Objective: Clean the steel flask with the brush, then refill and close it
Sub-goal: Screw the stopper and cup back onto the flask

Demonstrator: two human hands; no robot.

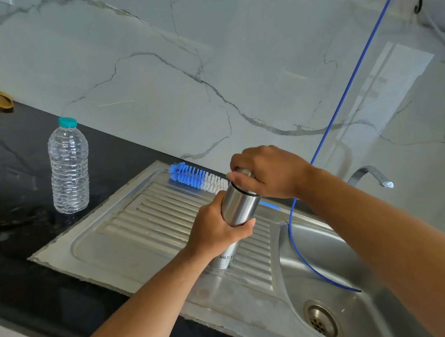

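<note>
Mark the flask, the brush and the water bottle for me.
flask (240,205), head view, steel body between the hands
brush (189,175), head view, blue bristles
water bottle (69,168), head view, ribbed clear body

The left hand (216,228) grips the steel flask (239,207) around its middle, tilted over the sink's ribbed drainboard (144,220), while the right hand (268,171) holds its cap (243,173). A blue-and-white brush (197,177) lies behind; a plastic bottle (69,166) stands on the black counter (10,168)
</note>
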